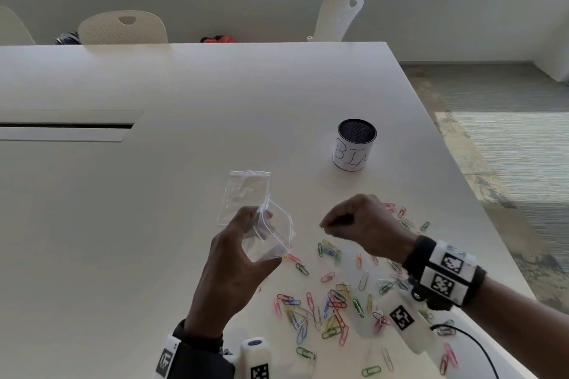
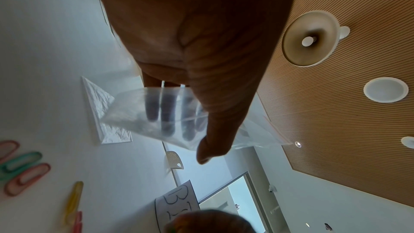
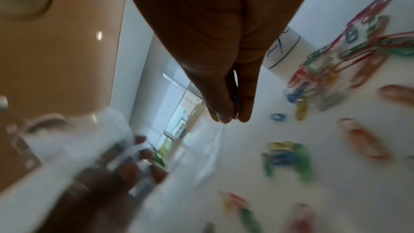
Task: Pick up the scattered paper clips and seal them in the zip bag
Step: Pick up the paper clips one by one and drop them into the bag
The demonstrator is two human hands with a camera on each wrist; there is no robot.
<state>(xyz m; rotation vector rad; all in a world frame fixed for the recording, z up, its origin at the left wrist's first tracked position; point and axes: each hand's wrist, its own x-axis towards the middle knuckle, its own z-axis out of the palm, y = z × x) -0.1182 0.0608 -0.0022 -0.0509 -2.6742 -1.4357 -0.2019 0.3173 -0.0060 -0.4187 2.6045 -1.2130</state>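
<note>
My left hand (image 1: 229, 268) holds a clear zip bag (image 1: 271, 238) up off the table, fingers curled behind it and thumb across its front, the red-lined mouth gaping toward my right hand (image 1: 366, 229); that hand is bunched above the table, thumb and fingertips (image 3: 226, 112) pinched on a few paper clips (image 3: 235, 106), of which only slivers of blue, red and yellow show between the pads, so I cannot count them; the right wrist view is smeared with blur, and the bag there is only a pale streak; whether anything lies inside the bag I cannot tell, its plastic being glare and haze in every view; a second zip bag (image 1: 243, 195) lies flat on the white table (image 1: 154, 194) just beyond the one I hold, its near corner hidden behind my fingers; so two bags in all; the scattered paper clips (image 1: 326, 308) lie loose to the right of my left wrist and under my right forearm, several dozen in pink, green, blue, yellow, orange and white, many overlapping or covered by my wrist cameras, too tangled for an exact count; one mesh cup (image 1: 354, 144) wrapped in paper lettered "BIN" stands upright beyond my right hand; two white chairs (image 1: 123, 28) show fully at the far edge, a third cut off at the left.
</note>
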